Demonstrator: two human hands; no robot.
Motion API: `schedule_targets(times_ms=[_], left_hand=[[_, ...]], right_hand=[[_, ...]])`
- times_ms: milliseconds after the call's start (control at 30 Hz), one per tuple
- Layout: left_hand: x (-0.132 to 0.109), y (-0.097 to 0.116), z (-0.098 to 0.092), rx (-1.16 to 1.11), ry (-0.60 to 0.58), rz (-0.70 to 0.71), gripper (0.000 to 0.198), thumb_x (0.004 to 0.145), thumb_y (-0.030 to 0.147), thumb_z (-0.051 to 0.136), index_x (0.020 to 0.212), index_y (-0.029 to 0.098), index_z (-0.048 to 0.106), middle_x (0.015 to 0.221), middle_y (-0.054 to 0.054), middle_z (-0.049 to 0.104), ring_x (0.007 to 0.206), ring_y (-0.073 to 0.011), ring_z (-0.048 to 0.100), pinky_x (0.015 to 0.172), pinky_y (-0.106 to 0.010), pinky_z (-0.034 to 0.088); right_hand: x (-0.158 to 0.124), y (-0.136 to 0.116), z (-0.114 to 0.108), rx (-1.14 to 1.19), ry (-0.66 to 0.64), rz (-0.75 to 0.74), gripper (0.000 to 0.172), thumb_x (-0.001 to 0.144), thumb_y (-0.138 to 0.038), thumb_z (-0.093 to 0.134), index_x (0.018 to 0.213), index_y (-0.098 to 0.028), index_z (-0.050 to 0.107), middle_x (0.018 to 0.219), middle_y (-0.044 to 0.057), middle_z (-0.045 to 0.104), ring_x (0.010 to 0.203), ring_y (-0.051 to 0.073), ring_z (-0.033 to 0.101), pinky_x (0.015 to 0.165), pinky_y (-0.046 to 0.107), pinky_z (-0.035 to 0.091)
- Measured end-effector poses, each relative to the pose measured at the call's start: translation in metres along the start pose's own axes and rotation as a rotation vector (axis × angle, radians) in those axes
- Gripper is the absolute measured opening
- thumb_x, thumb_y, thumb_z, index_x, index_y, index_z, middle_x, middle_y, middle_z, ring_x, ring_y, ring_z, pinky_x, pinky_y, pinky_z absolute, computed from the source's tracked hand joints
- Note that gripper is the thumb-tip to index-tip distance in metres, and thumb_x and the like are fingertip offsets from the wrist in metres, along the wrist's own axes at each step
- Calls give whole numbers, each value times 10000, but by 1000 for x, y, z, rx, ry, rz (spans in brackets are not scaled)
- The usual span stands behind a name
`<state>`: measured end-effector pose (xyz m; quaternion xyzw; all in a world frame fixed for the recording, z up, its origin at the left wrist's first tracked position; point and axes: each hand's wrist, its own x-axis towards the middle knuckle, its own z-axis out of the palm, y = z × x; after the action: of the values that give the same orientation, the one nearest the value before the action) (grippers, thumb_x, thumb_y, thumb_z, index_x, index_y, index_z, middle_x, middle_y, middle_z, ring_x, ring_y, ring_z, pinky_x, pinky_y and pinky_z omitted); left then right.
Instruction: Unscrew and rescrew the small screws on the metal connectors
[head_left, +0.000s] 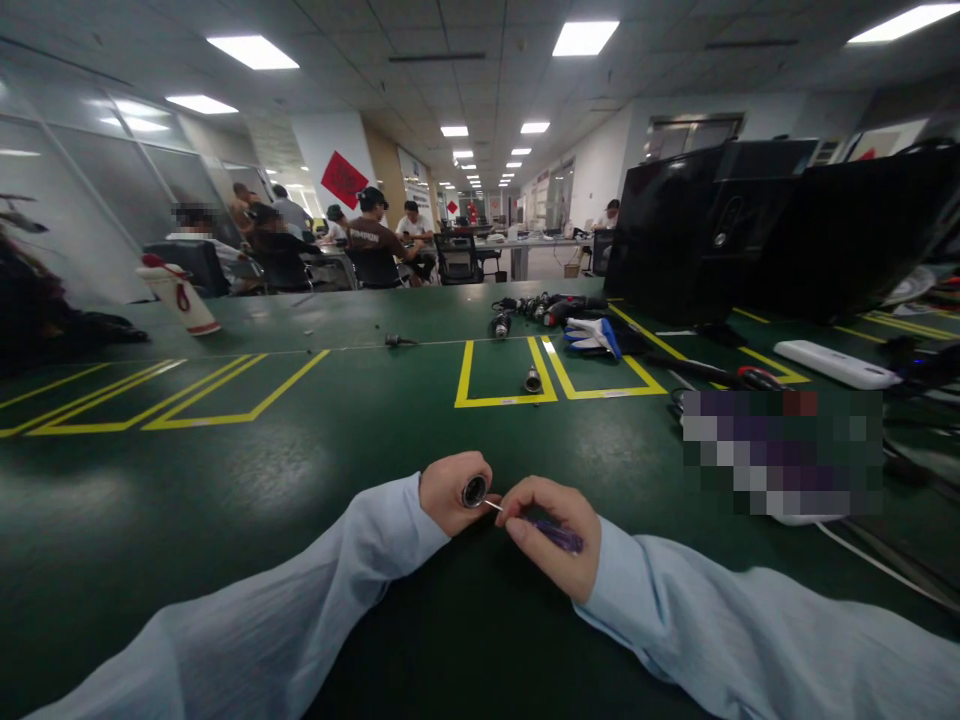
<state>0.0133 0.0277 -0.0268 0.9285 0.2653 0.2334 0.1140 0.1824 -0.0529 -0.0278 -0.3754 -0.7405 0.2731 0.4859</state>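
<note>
My left hand (450,495) is closed around a small round metal cylinder (474,490), its open end turned toward the camera. My right hand (551,535) pinches a purple-handled screwdriver (556,535); its thin metal tip (493,505) points left and meets the cylinder. Both hands rest low over the green table (300,470), near its front edge. Light blue sleeves cover both forearms.
A loose metal cylinder (532,379) stands inside a yellow-taped box. Behind it lie several more parts (536,308) and blue-and-white gloves (592,335). Black cases (750,225), a white power strip (832,364) and cables fill the right. A white bottle (180,295) stands far left. Several people sit behind.
</note>
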Motion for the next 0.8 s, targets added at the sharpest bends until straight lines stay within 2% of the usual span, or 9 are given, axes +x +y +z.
schedule_targets(times_ms=[100, 167, 267, 400, 500, 600, 800], left_hand=[[-1, 5, 2, 70, -24, 8, 155, 736, 297, 475, 647, 170, 469, 593, 2, 507, 549, -109, 475, 514, -223, 367], [-2, 5, 1, 86, -20, 16, 157, 736, 296, 471, 642, 171, 465, 591, 0, 505, 545, -110, 473, 509, -223, 360], [-2, 4, 0, 61, -13, 40, 144, 735, 281, 462, 642, 171, 459, 593, -1, 500, 537, -107, 465, 502, -220, 355], [-3, 2, -2, 37, 38, 37, 145, 738, 262, 461, 627, 171, 443, 578, 4, 476, 520, -102, 447, 491, -216, 347], [-3, 2, -3, 33, 87, -12, 172, 742, 279, 469, 612, 175, 427, 568, 12, 464, 507, -97, 434, 484, -213, 342], [-3, 3, -4, 22, 119, -44, 151, 736, 261, 470, 620, 176, 425, 572, 15, 466, 513, -96, 439, 493, -210, 350], [-4, -1, 2, 121, 150, -24, 110, 723, 223, 478, 634, 165, 446, 580, 5, 480, 521, -100, 446, 492, -211, 341]], right_hand=[[-1, -3, 0, -31, 30, 35, 96, 746, -195, 493, 719, -173, 583, 668, 24, 579, 642, 143, 540, 626, 275, 439], [-1, -3, 1, 31, 47, 71, 108, 746, -191, 498, 697, -168, 592, 676, 27, 593, 664, 148, 556, 659, 287, 445], [3, 1, 2, 266, 64, 195, 129, 748, -210, 512, 671, -157, 600, 668, 29, 619, 660, 142, 577, 649, 280, 456], [10, 16, 3, 722, 27, 399, 138, 716, -265, 568, 653, -143, 584, 610, 24, 639, 565, 119, 576, 562, 257, 463], [12, 24, 6, 904, 18, 457, 141, 702, -271, 602, 672, -136, 575, 625, 29, 649, 594, 118, 592, 535, 232, 458], [12, 22, 7, 893, 37, 426, 143, 710, -276, 611, 708, -137, 579, 664, 32, 654, 639, 119, 594, 534, 220, 459], [8, 11, 3, 585, 22, 337, 134, 757, -266, 574, 750, -135, 604, 735, 40, 653, 636, 101, 568, 570, 225, 456]])
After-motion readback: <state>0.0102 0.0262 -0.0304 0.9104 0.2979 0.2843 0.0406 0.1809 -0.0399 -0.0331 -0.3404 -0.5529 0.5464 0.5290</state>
